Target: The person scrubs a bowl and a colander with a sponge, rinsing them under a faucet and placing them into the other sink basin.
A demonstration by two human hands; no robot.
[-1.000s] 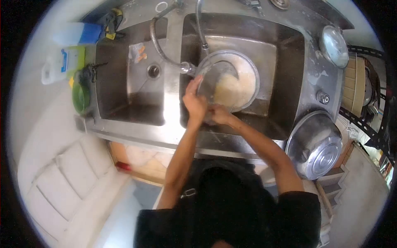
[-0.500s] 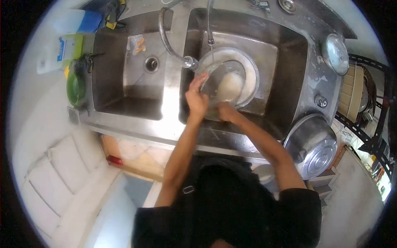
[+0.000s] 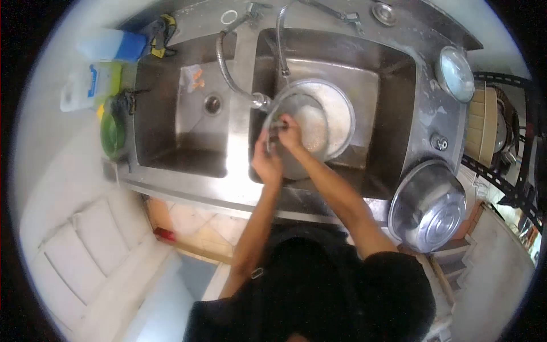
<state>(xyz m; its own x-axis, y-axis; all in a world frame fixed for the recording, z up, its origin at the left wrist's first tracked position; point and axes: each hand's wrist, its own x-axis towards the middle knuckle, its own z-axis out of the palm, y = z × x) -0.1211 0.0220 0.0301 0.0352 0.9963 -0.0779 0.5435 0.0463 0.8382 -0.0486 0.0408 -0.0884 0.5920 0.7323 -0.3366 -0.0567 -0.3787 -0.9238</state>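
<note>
My left hand (image 3: 266,162) grips the left rim of a thin round metal bowl (image 3: 295,165), fingers behind its edge and thumb toward the inside. The bowl is tilted and overlaps a larger metal basin (image 3: 343,117) that holds whitish, cloudy liquid. Over the bowl's inner left side is my right hand (image 3: 290,134), its fingers closed and pressed near the rim. A small dark patch shows at those fingertips; I cannot tell what they hold. Both vessels are in the right-hand compartment of a steel sink (image 3: 393,114).
A flexible faucet hose (image 3: 283,54) hangs just above the basin, another (image 3: 222,57) over the divider. Detergent jugs (image 3: 105,77) and a green bowl (image 3: 112,135) stand left. A large steel pot (image 3: 427,205) and a small metal bowl (image 3: 456,74) sit at right.
My right hand has moved up and left, from the bowl's lower edge to its inner left side. My left hand has slid lower along the rim. The camera view has shifted slightly.
</note>
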